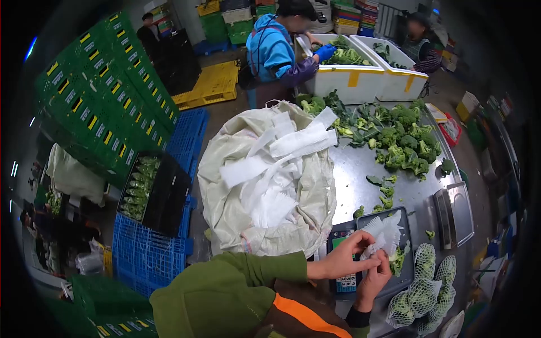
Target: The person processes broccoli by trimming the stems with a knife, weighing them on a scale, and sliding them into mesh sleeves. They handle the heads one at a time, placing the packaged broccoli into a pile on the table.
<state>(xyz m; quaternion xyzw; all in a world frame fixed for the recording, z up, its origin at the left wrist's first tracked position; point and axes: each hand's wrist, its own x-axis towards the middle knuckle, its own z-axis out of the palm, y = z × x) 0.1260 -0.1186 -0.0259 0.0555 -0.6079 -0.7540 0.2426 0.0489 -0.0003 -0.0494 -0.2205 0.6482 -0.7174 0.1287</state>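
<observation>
In the head view, my left hand [345,254] pinches a white foam net sleeve [385,232] between thumb and fingers. My right hand [374,281] is closed at the lower end of the same sleeve, its fingertips close to my left thumb. Beside the right fingers shows a green broccoli head [398,261]; whether that hand also grips it is hidden. Both hands are over the dark tray of a weighing scale [407,281], whose keypad [346,283] lies under my left wrist. Right of the tray sit several net-wrapped broccoli heads [422,296].
A large woven sack [225,217] full of white foam sleeves [276,197] stands left of the metal table [349,180]. Loose broccoli [403,141] is heaped at the back. Co-workers stand by white foam boxes [344,84]. Green crates [107,96] rise at left.
</observation>
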